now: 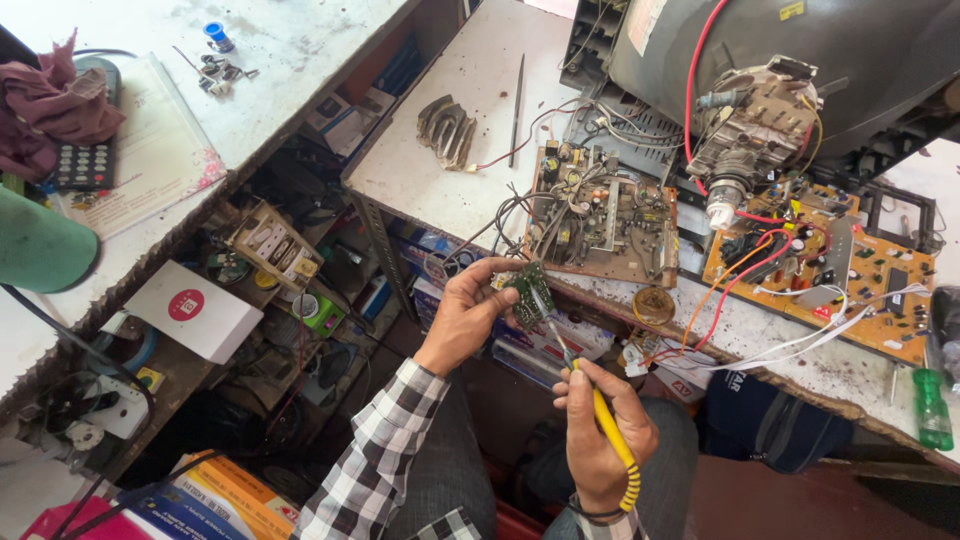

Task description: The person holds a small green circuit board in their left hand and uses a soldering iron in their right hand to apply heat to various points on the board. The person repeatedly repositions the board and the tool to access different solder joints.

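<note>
The left hand (462,312) pinches a small green circuit board (530,293) between thumb and fingers, holding it tilted in the air just in front of the edge of the white workbench (450,170). The right hand (598,430) is clenched around the yellow handle of a soldering iron (600,410), and the metal tip of the iron points up and touches the lower edge of the small board. A coiled yellow cord runs from the handle down past the wrist. Both sleeves are black-and-white check.

On the workbench, just behind the small green board, lies a large brown circuit board (605,220) crowded with parts and grey wires. To the right of it, also on the workbench, sits an orange circuit board (860,285), with red and white wires trailing over the bench edge. Behind both boards stands the open back of a tube television (800,50), its neck assembly pointing toward the orange board. At the far left part of the workbench lie a ribbed metal heat sink (447,130) and a thin dark rod. A green-handled screwdriver (932,410) rests at the right end of the workbench edge. Well to the left of the workbench, on a second counter, are a remote control (85,165) and a crumpled purple cloth (50,105).
</note>
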